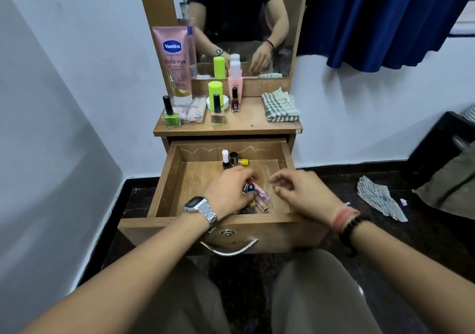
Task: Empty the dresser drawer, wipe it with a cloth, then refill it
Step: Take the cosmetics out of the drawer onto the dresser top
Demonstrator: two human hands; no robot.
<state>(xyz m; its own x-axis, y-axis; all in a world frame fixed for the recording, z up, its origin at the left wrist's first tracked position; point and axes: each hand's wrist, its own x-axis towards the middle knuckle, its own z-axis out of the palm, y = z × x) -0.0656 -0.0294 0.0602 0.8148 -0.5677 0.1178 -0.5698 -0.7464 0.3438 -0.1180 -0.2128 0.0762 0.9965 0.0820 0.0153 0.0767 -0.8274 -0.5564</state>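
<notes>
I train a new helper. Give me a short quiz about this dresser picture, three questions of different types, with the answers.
1. True or false: the drawer is closed.
2. Which hand grips small cosmetic tubes in the drawer? A) left hand B) right hand
3. Fill in: the checked cloth lies folded on the dresser top, on its ____ side.

Key: 1 false; 2 A; 3 right.

A mirror (239, 12) stands at the far side. A blue curtain (380, 17) hangs far right. On the dark floor (424, 243) to the right lies a striped rag (377, 197), with a dark bag (447, 159) beyond it. White walls (64, 76) flank the scene.
</notes>
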